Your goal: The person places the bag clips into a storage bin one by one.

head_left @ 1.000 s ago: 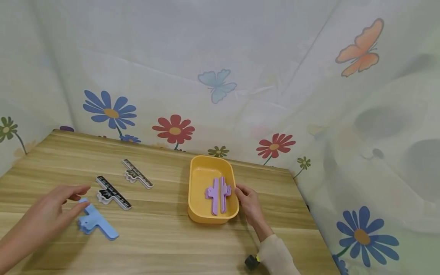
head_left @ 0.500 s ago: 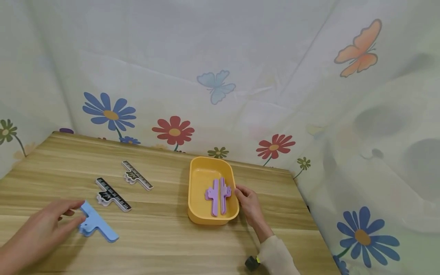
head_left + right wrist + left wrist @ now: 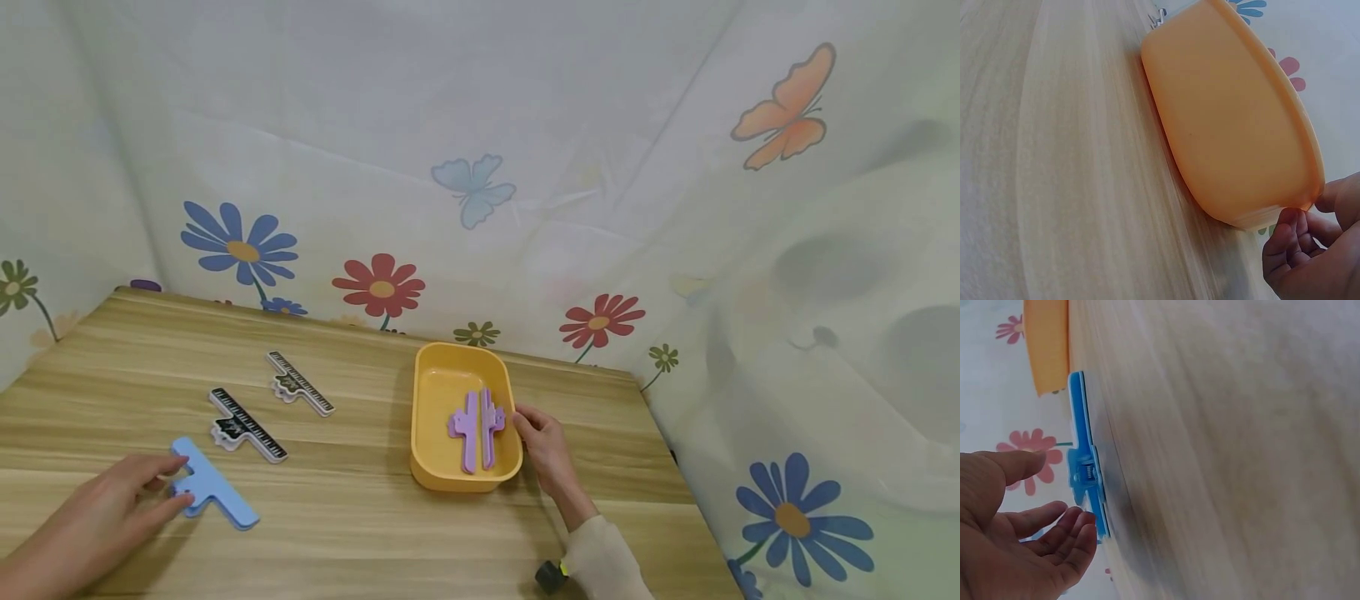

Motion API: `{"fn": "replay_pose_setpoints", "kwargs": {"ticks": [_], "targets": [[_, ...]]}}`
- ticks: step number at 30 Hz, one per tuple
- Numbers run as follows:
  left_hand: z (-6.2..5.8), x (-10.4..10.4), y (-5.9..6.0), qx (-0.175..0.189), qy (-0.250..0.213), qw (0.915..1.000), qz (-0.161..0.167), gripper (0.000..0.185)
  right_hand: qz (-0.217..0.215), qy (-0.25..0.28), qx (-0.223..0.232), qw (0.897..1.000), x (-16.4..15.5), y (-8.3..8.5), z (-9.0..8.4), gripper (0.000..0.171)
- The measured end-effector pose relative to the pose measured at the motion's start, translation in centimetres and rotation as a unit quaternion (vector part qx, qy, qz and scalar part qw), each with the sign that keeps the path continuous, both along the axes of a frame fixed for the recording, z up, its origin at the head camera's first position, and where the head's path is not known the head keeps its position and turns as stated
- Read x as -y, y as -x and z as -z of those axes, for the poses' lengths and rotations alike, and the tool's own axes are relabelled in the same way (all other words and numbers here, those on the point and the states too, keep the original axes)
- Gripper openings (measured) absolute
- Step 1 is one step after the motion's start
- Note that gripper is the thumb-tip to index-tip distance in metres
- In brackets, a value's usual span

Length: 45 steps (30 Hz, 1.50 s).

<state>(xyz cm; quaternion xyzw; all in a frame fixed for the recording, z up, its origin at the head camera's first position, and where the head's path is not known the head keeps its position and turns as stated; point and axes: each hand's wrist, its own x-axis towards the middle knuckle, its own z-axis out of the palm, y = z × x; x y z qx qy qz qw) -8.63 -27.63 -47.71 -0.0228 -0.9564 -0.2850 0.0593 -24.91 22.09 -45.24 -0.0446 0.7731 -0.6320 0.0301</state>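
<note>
A blue clip (image 3: 212,486) lies on the table at the left. My left hand (image 3: 112,512) is at its handle side, thumb and fingers spread apart; in the left wrist view the thumb (image 3: 1025,464) stands away from the blue clip (image 3: 1087,472), while the fingertips are close to its lower end. Whether they touch it I cannot tell. At the right side of a yellow box (image 3: 435,392), my right hand (image 3: 547,450) pinches the rim between thumb and fingers, also seen on the box (image 3: 1229,119) in the right wrist view. Two purple clips (image 3: 469,433) lie inside it.
Two clips with a piano-key pattern lie beyond the blue one: a nearer one (image 3: 247,425) and a farther one (image 3: 300,383). A small black object (image 3: 550,577) is beside the right sleeve. A flower-printed cloth (image 3: 525,250) hangs behind the wooden table (image 3: 360,533).
My left hand has come down and slightly nearer to me, from over the blue clip's far end to beside its handle. The right hand stays on the box.
</note>
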Motion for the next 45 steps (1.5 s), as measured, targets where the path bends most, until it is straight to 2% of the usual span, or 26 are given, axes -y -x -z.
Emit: {"fn": "replay_pose_setpoints", "kwargs": {"ticks": [6, 14, 20, 25, 28, 32, 39, 45], "targets": [[0.1, 0.0, 0.2, 0.044, 0.014, 0.9989, -0.002, 0.061, 0.005, -0.002, 0.003, 1.0, -0.3, 0.7, 0.9, 0.036], [0.7, 0.0, 0.4, 0.043, 0.019, 0.9989, 0.0, 0.058, 0.011, 0.005, -0.004, 1.0, -0.3, 0.7, 1.3, 0.038], [0.8, -0.2, 0.5, 0.06, 0.027, 0.9978, -0.007, 0.061, 0.015, 0.008, 0.004, 1.0, -0.4, 0.7, 1.2, 0.036], [1.0, -0.2, 0.7, 0.063, 0.037, 0.9973, -0.007, 0.063, 0.009, 0.002, 0.008, 1.0, 0.1, -0.3, -0.5, 0.036], [1.2, -0.2, 0.8, 0.061, 0.043, 0.9972, -0.008, 0.065, 0.013, -0.001, 0.002, 1.0, 0.1, -0.3, -0.3, 0.036], [1.4, -0.3, 0.8, 0.068, 0.044, 0.9966, -0.014, 0.07, 0.022, -0.004, -0.002, 1.0, -0.3, 0.7, 1.4, 0.036], [1.7, -0.3, 1.1, 0.099, 0.045, 0.9938, -0.025, 0.082, 0.016, -0.002, 0.001, 1.0, -0.4, 0.6, 1.3, 0.037], [1.3, -0.5, 1.2, 0.115, 0.052, 0.9915, -0.029, 0.085, 0.015, 0.0, 0.002, 1.0, -0.3, 0.5, 1.2, 0.038]]}}
